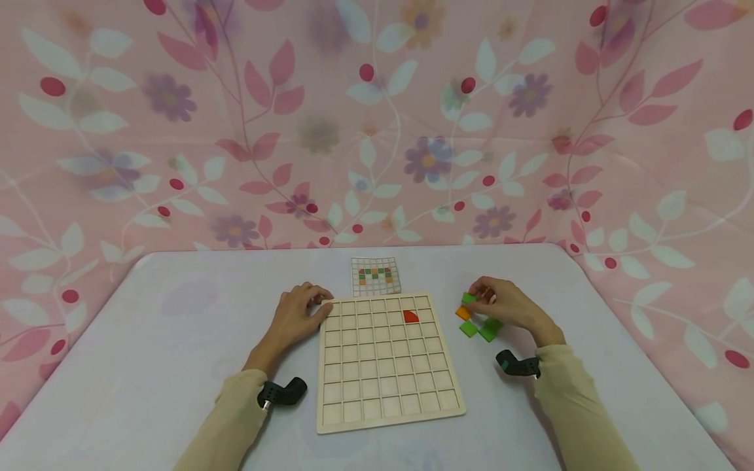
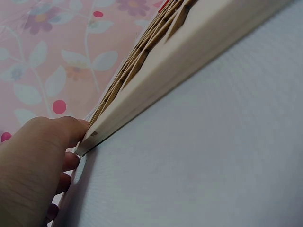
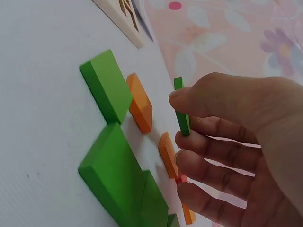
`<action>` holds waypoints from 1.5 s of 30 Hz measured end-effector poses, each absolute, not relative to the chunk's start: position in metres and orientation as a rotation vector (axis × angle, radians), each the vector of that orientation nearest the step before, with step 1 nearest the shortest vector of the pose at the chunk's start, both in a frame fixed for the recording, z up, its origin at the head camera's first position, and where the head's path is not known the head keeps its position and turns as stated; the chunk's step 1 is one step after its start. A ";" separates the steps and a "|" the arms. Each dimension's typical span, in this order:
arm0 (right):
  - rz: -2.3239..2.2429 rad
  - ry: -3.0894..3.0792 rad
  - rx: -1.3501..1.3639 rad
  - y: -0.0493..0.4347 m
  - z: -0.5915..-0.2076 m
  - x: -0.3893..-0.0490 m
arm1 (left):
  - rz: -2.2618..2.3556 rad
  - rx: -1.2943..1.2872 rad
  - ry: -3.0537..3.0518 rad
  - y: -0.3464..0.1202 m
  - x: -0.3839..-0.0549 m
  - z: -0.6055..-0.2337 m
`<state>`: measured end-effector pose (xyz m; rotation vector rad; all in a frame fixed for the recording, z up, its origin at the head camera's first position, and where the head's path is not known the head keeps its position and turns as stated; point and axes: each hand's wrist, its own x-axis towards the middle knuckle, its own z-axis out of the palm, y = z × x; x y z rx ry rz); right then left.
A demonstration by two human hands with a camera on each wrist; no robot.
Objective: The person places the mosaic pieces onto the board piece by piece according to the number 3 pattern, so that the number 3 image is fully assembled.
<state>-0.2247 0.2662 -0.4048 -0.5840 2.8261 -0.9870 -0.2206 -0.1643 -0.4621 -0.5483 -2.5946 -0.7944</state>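
Observation:
My left hand (image 1: 297,311) grips the upper left corner of a pale wooden grid board (image 1: 389,423), its thumb on the frame and its other fingers bent at the corner. A red quarter-round tile (image 1: 410,316) lies in a cell near the board's upper right. Beyond the board's right side, my right hand (image 1: 509,302) pinches a thin green tile (image 3: 182,124) between thumb and fingers. Below that hand are loose tiles: a green tile (image 1: 468,328), an orange tile (image 1: 463,313) and several more, partly hidden by the fingers. A bit of red shows behind the fingertips in the right wrist view.
Just behind the board lies a printed grid card (image 1: 376,288) with green, orange and red cells. The white tabletop (image 1: 147,366) meets a pink floral cloth (image 1: 377,131) at the back and sides. Each wrist wears a black camera mount (image 1: 518,364).

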 end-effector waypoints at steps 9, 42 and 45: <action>-1.013 2.726 -0.672 0.252 -0.401 -0.221 | -0.808 -0.541 -2.612 -0.164 -0.221 -0.460; -0.824 2.780 -0.899 0.203 -0.399 -0.206 | -0.796 -0.549 -2.591 -0.167 -0.220 -0.463; -0.803 2.797 -0.932 0.200 -0.400 -0.205 | -0.780 -0.568 -2.580 -0.167 -0.221 -0.462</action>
